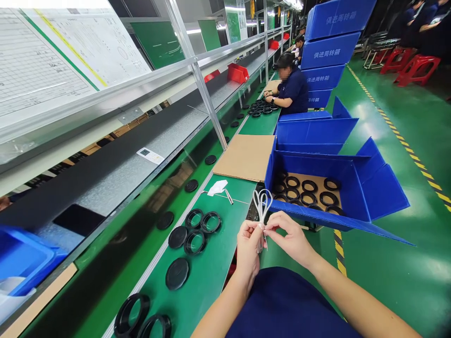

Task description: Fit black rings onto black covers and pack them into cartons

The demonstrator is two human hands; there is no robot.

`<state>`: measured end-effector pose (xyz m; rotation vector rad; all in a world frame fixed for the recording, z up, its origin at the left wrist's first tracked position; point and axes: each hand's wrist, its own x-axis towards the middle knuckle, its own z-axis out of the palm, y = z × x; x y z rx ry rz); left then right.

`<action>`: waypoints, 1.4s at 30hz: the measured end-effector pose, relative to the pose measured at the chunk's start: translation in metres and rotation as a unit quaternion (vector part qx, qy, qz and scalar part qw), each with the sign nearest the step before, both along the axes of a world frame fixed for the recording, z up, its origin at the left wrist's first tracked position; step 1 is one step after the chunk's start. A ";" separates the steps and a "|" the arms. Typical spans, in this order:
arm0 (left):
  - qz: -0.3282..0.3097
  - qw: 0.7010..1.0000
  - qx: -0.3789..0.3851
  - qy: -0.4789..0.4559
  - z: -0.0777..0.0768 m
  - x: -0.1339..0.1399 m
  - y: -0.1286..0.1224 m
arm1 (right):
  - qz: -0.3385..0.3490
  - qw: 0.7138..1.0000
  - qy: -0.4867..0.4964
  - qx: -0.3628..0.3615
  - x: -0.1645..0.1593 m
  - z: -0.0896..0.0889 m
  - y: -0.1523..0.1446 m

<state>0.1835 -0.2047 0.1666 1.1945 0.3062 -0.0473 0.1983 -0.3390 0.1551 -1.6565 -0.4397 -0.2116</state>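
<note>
A white cord (262,203), folded into several loops, stands up from my hands above the table's right edge. My left hand (248,241) is closed around the gathered lower part of the loops. With thumb and fingertips together, my right hand (289,236) pinches a thin strand of the cord close beside the left thumb. Loose ends hang just below the fingers. On the green table (211,258) to the left lie several black rings (211,222) and round black discs (177,273).
A blue box (317,164) with black rings inside stands to the right, near a cardboard sheet (244,155). Scrap paper (217,188) and a slim metallic tool (229,196) lie on the table. Discs rest along the green belt (141,253). A co-worker (294,89) sits farther along.
</note>
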 end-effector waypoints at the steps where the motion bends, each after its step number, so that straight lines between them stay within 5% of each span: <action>1: 0.005 1.000 -0.005 0.000 0.000 0.000 -0.001 | -0.003 1.000 0.004 0.000 0.000 -0.001 0.000; 12: 0.038 0.999 -0.010 -0.018 -0.004 -0.004 -0.006 | 0.000 0.987 0.159 0.016 -0.014 -0.008 0.012; 28: 0.073 0.996 -0.012 -0.059 -0.003 -0.007 -0.009 | 0.077 0.950 0.240 0.182 -0.014 -0.011 0.014; 42: 0.076 0.997 -0.016 -0.030 -0.004 0.000 -0.010 | 0.026 0.963 0.247 0.103 -0.008 -0.007 0.015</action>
